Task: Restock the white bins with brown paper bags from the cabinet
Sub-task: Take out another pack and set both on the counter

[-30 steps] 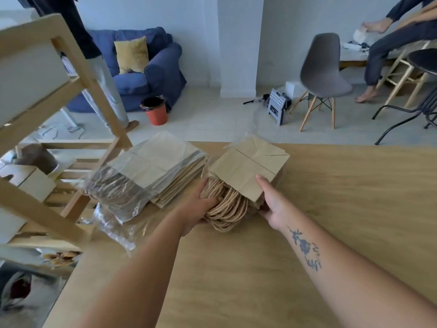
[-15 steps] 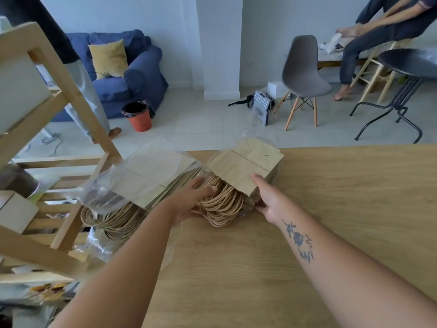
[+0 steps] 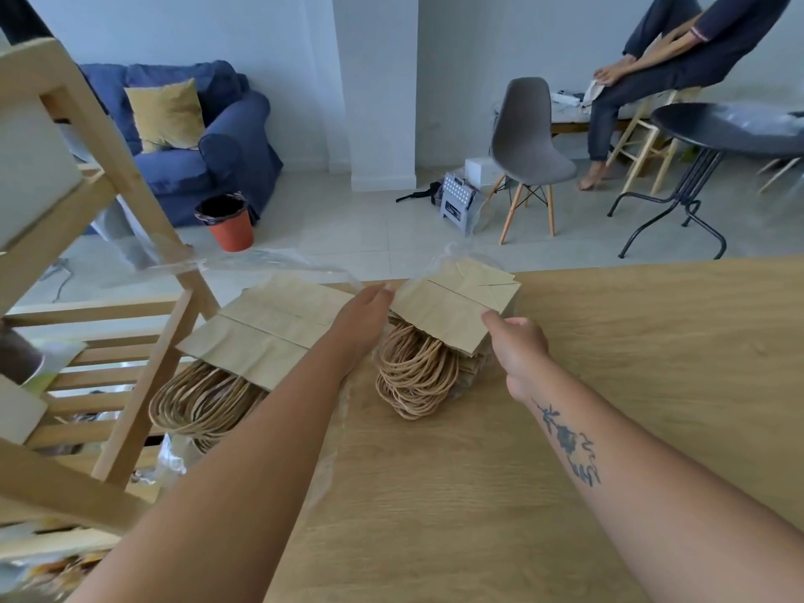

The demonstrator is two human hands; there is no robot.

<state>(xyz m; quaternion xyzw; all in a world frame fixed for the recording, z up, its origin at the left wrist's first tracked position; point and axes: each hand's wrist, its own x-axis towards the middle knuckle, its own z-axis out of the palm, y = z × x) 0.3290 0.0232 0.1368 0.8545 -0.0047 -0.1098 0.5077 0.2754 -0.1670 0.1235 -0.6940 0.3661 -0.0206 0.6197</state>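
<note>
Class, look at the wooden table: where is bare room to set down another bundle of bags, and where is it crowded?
Free: the table right of the right hand, and the near strip between the forearms. Crowded: the far left corner, with both bag bundles, loose plastic wrap and the wooden rack.

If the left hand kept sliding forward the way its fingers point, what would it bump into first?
Probably the clear plastic wrap around the right stack of paper bags. The left hand points up the gap between the two stacks, fingertips almost at that stack's edge. Depth is hard to judge, so it might slip past.
</note>
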